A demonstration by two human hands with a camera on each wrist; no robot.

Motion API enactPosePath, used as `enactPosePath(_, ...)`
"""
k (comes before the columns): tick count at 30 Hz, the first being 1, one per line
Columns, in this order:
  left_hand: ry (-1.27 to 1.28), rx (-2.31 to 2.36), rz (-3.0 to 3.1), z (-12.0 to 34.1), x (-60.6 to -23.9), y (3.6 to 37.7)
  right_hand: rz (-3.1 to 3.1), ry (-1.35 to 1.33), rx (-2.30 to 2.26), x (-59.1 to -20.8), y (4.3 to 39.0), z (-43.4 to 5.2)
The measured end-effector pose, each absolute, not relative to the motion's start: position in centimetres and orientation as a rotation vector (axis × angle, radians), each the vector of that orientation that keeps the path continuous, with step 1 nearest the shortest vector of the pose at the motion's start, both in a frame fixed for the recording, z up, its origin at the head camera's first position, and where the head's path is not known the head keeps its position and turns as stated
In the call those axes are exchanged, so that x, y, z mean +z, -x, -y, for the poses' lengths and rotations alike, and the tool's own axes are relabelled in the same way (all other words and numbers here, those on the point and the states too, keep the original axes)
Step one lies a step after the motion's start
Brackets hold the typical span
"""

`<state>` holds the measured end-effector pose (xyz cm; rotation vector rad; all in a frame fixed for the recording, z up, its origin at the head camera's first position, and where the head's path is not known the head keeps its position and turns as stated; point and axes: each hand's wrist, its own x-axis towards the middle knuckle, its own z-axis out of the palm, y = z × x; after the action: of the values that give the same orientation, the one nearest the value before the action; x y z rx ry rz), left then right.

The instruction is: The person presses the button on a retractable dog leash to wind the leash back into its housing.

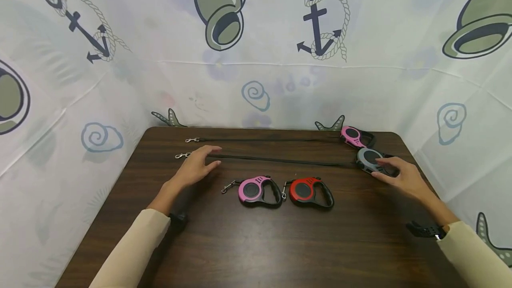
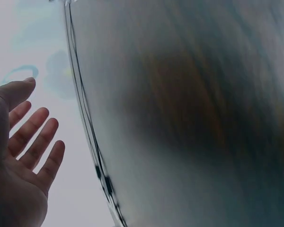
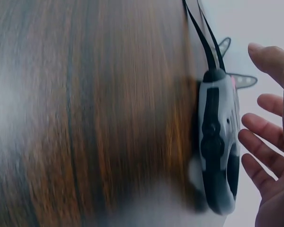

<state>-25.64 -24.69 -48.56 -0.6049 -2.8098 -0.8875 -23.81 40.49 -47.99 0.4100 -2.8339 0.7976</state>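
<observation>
My right hand hovers beside a grey retractable dog leash at the table's right. Its fingers are spread and loosely bent; the right wrist view shows a gap between them and the leash casing. From that leash a black strap runs left across the table to a metal clip. Near this clip my left hand is held above the table with fingers apart, and nothing is in it. Behind lies a pink retractable leash, its strap also stretched left, ending in another clip.
Nearer on the dark wooden table lie a second pink leash and a red leash, side by side with short clips showing. White patterned cloth hangs behind the table and along both sides.
</observation>
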Motion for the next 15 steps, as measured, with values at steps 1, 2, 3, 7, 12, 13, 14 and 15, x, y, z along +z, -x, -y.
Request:
enactPosePath(1,0.602,-0.882,2.806,25.1,-48.5,25.6,2.830,-0.412,0.788,-48.0,23.8,-40.7)
enactPosePath(2,0.597,-0.883,2.803,25.5,-48.5,25.6,2.831,-0.411,0.779,-48.1,23.9,-40.9)
enactPosePath(3,0.592,-0.883,2.799,26.0,-48.5,25.6,2.833,-0.413,0.775,-48.1,23.9,-41.0)
enactPosePath(7,0.591,-0.878,2.800,27.8,-48.6,25.6,2.836,-0.440,0.732,-48.3,24.0,-41.7)
enactPosePath(12,0.567,-0.827,2.837,29.8,-49.1,26.0,2.785,-0.498,0.700,-48.7,24.2,-42.6)
enactPosePath(13,0.561,-0.815,2.843,30.1,-49.1,26.0,2.783,-0.506,0.693,-48.8,24.2,-42.7)
enactPosePath(14,0.556,-0.798,2.848,30.4,-49.2,26.1,2.781,-0.513,0.686,-48.8,24.3,-42.9)
enactPosePath(15,0.554,-0.785,2.853,30.7,-49.2,26.1,2.783,-0.518,0.673,-48.9,24.3,-43.0)
